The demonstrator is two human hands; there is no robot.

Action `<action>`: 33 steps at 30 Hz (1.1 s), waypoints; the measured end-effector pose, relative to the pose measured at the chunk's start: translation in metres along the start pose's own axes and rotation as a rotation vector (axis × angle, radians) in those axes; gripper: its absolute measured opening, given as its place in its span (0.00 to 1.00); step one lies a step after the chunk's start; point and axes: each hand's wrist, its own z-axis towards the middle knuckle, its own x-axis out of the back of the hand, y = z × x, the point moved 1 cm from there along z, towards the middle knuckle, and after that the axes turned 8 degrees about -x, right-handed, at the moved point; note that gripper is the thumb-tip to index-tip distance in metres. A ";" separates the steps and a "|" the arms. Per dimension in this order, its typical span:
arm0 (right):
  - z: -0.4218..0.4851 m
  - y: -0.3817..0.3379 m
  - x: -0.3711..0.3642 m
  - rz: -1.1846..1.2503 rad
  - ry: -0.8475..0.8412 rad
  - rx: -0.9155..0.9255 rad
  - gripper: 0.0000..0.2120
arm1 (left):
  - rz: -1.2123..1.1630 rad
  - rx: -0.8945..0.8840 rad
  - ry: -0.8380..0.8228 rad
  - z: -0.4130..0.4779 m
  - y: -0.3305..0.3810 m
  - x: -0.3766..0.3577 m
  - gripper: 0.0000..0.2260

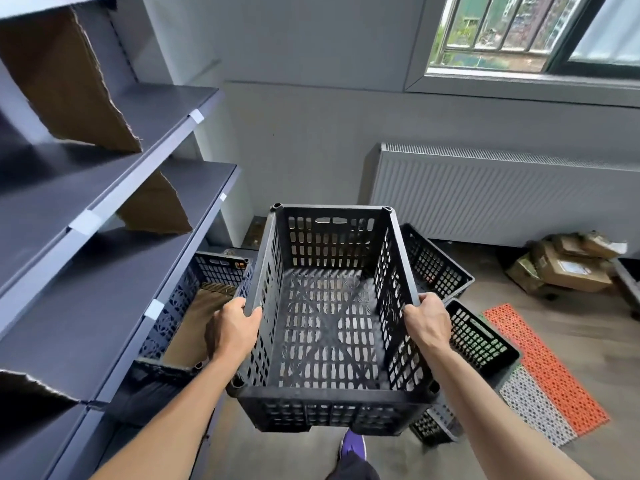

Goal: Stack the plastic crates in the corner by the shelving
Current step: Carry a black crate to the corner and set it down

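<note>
A black crate (332, 313) hangs in the air in front of the person, held level and mouth up, likely so it can go straight down onto another. The left hand (233, 329) is clamped over the crate's left rim and the right hand (427, 325) over its right rim, thumbs inside and fingers wrapped outside, an even two-sided grip that keeps it from tipping. Below the crate's near wall a purple shoe (353, 445) shows on the floor. Left of the crate a second crate (207, 299) sits on the floor against the shelving (114, 188), with what looks like cardboard in it. Right of the crate two more crates (481, 337) (433, 261) lie partly hidden behind it; I cannot tell whether they touch. Beyond the crate's far wall is the corner itself, mostly blocked from view, so what stands there is unclear. The shelving's upper tiers run out of frame.
</note>
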 end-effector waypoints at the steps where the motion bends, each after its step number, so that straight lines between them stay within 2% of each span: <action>1: 0.012 -0.005 0.000 0.002 -0.007 0.007 0.08 | 0.007 0.006 0.004 0.006 0.009 -0.003 0.17; 6: 0.065 -0.026 0.004 -0.007 -0.054 0.011 0.09 | 0.089 0.067 0.021 0.036 0.048 -0.016 0.14; 18: 0.151 -0.075 0.002 -0.001 -0.087 0.039 0.11 | 0.074 0.115 0.059 0.102 0.096 -0.039 0.13; 26: 0.194 -0.111 -0.030 -0.001 -0.086 -0.010 0.12 | 0.094 0.070 0.040 0.182 0.083 -0.060 0.15; 33: 0.235 -0.160 -0.068 -0.040 -0.061 -0.078 0.11 | 0.003 0.059 -0.083 0.279 0.057 -0.090 0.14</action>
